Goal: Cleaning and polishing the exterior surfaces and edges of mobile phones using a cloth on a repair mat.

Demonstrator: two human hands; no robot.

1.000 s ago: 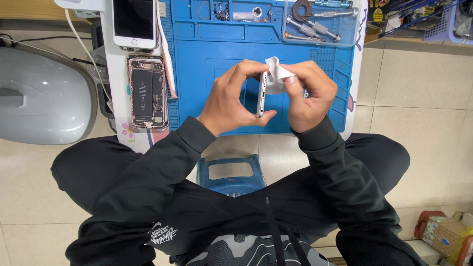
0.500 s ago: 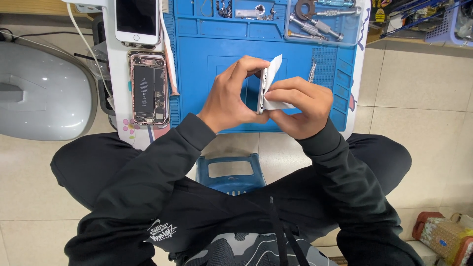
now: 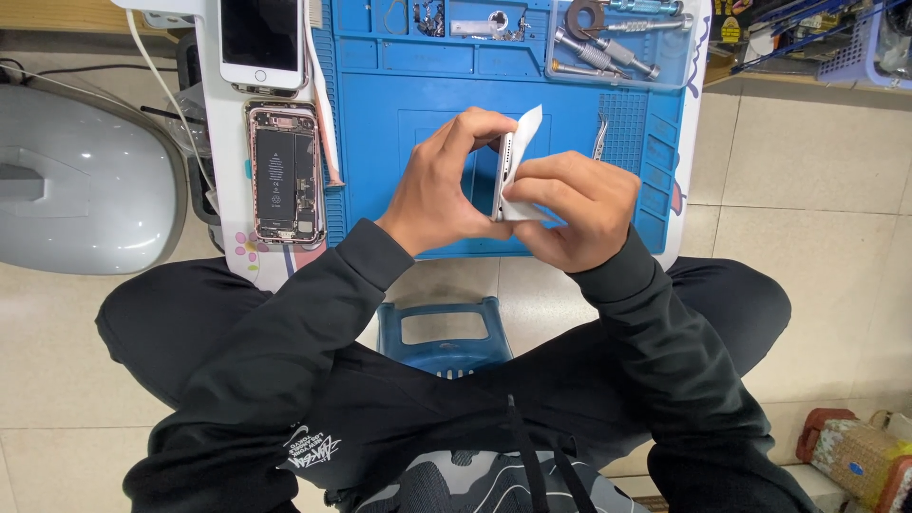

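Since half a second ago, both hands have shifted only a little, and the white cloth now sticks up in a sharper point above the phone. Nearest the camera, black sleeves (image 3: 313,323) reach forward over a small blue plastic stool (image 3: 439,334) on the pale tiled floor. The left hand (image 3: 446,185) is closed around a slim silver phone (image 3: 503,176), held on edge above the mat, fingers curled over its top end. The right hand (image 3: 575,209) pinches a thin white cloth (image 3: 525,128) against the phone's right side, thumb pressed along the lower part. Both hands hover over a blue rubber work mat (image 3: 399,123) that covers the small white table. Just right of the hands, metal tweezers (image 3: 600,138) lie on the mat. Left of the mat rests an opened phone body (image 3: 283,171) with its black battery showing, and beyond it a white-framed phone with a dark screen (image 3: 261,43). At the far edge, a clear tray holds metal screwdrivers (image 3: 608,52). A grey rounded case (image 3: 81,180) sits at the left on the floor.
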